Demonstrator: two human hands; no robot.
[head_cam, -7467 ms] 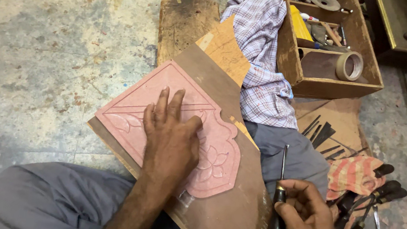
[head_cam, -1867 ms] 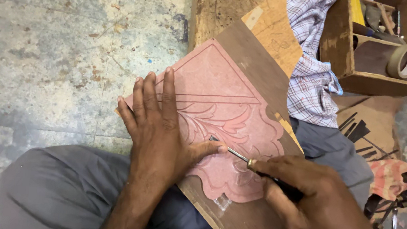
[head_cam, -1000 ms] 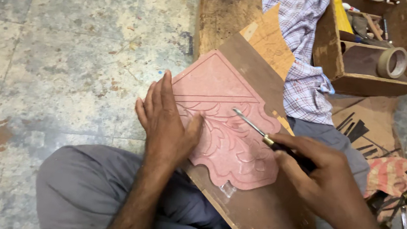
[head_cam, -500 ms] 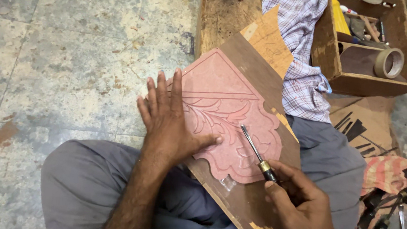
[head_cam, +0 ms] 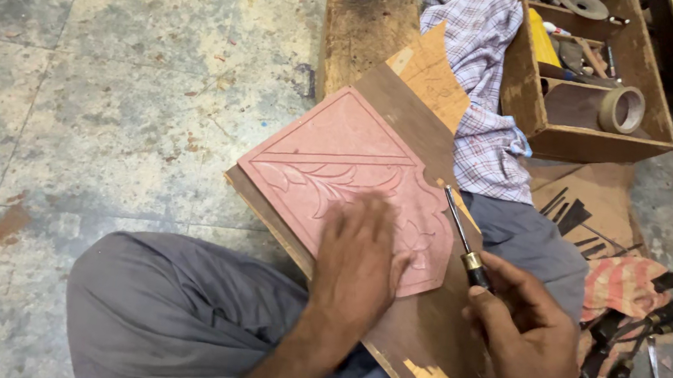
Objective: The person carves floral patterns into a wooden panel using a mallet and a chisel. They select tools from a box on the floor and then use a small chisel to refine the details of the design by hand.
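The left hand (head_cam: 359, 257) lay flat and blurred on the pink carved leaf-pattern panel (head_cam: 338, 169), which rested on a brown backing board (head_cam: 421, 337) across the lap. The right hand (head_cam: 520, 330) had its grip closed round a slim dark-handled carving chisel (head_cam: 463, 238), blade lifted beside the panel's edge. It looked like a pause between cuts, with chips being wiped off; the next cut would call for resetting the blade on the leaf lines.

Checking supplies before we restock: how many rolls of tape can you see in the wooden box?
2. One tan tape roll stands on edge in the wooden box's front compartment. A second, greyish roll lies flat at the back. Others may be hidden among the clutter.
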